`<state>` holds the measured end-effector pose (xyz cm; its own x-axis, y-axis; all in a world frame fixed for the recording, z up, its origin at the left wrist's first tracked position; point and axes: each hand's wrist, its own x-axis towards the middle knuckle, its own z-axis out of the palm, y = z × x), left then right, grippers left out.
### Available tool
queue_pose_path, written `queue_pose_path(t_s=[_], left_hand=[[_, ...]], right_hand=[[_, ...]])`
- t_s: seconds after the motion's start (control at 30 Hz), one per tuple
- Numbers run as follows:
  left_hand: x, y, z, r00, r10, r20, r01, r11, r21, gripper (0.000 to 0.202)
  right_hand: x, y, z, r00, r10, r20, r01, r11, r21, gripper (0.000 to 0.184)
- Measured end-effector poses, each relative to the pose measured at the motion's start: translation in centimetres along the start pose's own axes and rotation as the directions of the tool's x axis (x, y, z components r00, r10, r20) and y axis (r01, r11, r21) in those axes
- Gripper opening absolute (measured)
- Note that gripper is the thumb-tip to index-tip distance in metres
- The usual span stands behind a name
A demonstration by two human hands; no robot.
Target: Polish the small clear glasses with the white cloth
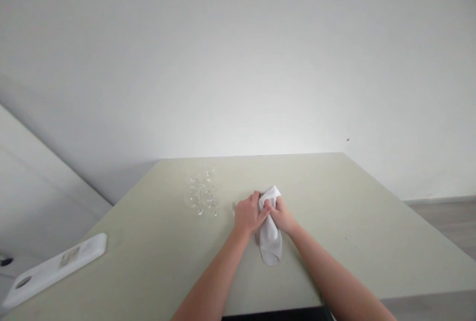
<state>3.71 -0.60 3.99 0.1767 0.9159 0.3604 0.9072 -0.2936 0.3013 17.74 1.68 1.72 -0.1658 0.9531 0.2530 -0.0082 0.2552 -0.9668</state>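
Holding a white cloth (pixel 270 241) with both hands at the middle of the frame, low over the pale green bench (pixel 353 222). Our left hand (pixel 248 214) has its grip curled shut on the cloth's upper left side, with the fingers wrapped over the top. Our right hand (pixel 281 216) pinches the same bunched top from the right, so the two hands touch across the fabric. The cloth's loose tail hangs toward us and lies on the bench between the forearms. A small clear glint (pixel 233 207) shows just left of the left hand; we cannot tell what it is. Whatever the cloth wraps is hidden.

A cluster of clear glasses (pixel 203 194) stands near the hands, left of and behind them, apart from the cloth. A white flat case (pixel 55 267) lies at lower left, near the bench edge. A plain white wall (pixel 238 63) fills the upper frame.
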Motion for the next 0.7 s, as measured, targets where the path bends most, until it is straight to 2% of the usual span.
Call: queue_pose_path(t_s=[0.03, 0.1, 0.17, 0.2, 0.23, 0.3, 0.37, 0.43, 0.5, 0.6, 0.7], left_hand=[[0.0, -0.3, 0.0, 0.999, -0.035, 0.027, 0.036, 0.999, -0.030, 0.049], [0.1, -1.0, -0.2, 0.993, -0.106, 0.057, 0.112, 0.988, -0.104, 0.050], [0.3, -1.7, -0.4, 0.988, -0.137, 0.067, 0.147, 0.968, -0.202, 0.051], [0.4, -2.0, -0.5, 0.987, -0.143, 0.069, 0.155, 0.957, -0.246, 0.053], [0.5, -2.2, -0.6, 0.986, -0.151, 0.069, 0.165, 0.946, -0.278, 0.055], [0.6, -2.4, -0.8, 0.982, -0.179, 0.061, 0.189, 0.936, -0.297, 0.058], [0.7, -2.4, -1.0, 0.975, -0.217, 0.049, 0.222, 0.942, -0.252, 0.058], [0.6, -2.2, -1.2, 0.975, -0.219, 0.049, 0.224, 0.959, -0.176, 0.055], [0.4, -2.0, -1.3, 0.982, -0.180, 0.061, 0.185, 0.977, -0.104, 0.051], [0.1, -1.7, -1.4, 0.994, -0.055, 0.093, 0.062, 0.996, -0.066, 0.049], [0.0, -1.5, -1.4, 0.988, 0.089, 0.129, -0.082, 0.995, -0.057, 0.051]], right_hand=[[-0.1, -0.5, -0.2, 0.992, -0.099, 0.075, 0.103, 0.993, -0.055, 0.031], [-0.4, -1.4, -0.6, 0.942, -0.262, 0.212, 0.288, 0.952, -0.106, 0.034], [-0.7, -2.1, -0.7, 0.891, -0.342, 0.300, 0.384, 0.919, -0.092, 0.038], [-0.8, -2.4, -0.7, 0.879, -0.352, 0.322, 0.392, 0.917, -0.068, 0.041], [-0.8, -2.5, -0.6, 0.880, -0.336, 0.335, 0.368, 0.929, -0.035, 0.044], [-0.8, -2.4, -0.2, 0.917, -0.237, 0.320, 0.229, 0.971, 0.063, 0.045], [-0.7, -2.1, 0.2, 0.955, -0.084, 0.285, 0.037, 0.985, 0.169, 0.044], [-0.5, -1.8, 0.5, 0.968, 0.029, 0.249, -0.088, 0.969, 0.230, 0.042], [-0.4, -1.6, 0.5, 0.969, 0.057, 0.240, -0.118, 0.962, 0.246, 0.039], [-0.4, -1.5, 0.1, 0.960, 0.067, 0.272, -0.132, 0.964, 0.231, 0.042], [-0.6, -1.1, -0.3, 0.957, 0.082, 0.278, -0.123, 0.984, 0.132, 0.034]])
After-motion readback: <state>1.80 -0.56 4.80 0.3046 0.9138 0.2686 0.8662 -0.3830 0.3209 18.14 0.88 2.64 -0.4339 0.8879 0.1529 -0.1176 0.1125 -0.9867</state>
